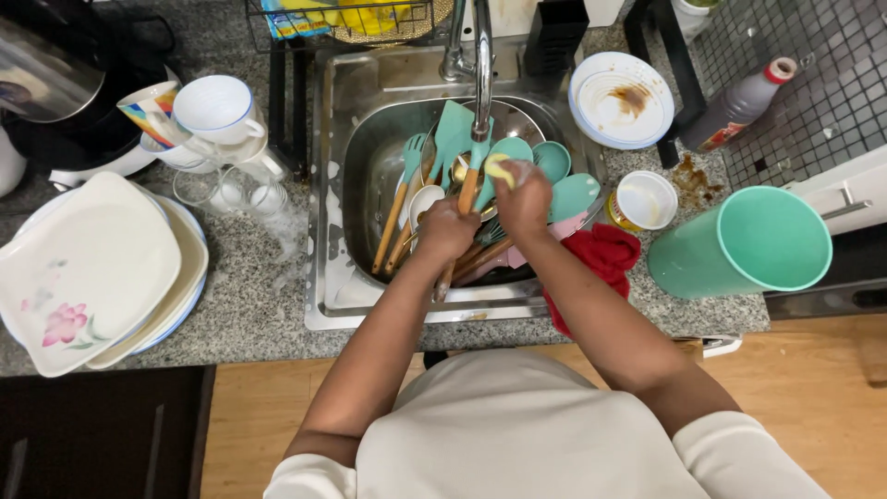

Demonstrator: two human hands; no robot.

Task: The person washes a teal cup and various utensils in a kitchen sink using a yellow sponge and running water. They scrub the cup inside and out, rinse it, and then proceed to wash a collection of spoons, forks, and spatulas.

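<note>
Over the steel sink [337, 185], my left hand [445, 229] grips the wooden handle of a teal silicone utensil [471, 180] that points up toward the faucet [481, 69]. My right hand [522, 196] is closed on a soapy yellow sponge [500, 169] pressed against that utensil's head. Several more teal utensils with wooden handles [411, 199] lie fanned out in the basin, beside a small white bowl [425, 200].
Stacked white plates [88, 268] lie on the left counter, with mugs [217, 111] and glasses [245, 189] behind them. On the right are a dirty plate [621, 100], a small tin [644, 201], a teal holder [748, 242], a red cloth [601, 259] and a sauce bottle [739, 106].
</note>
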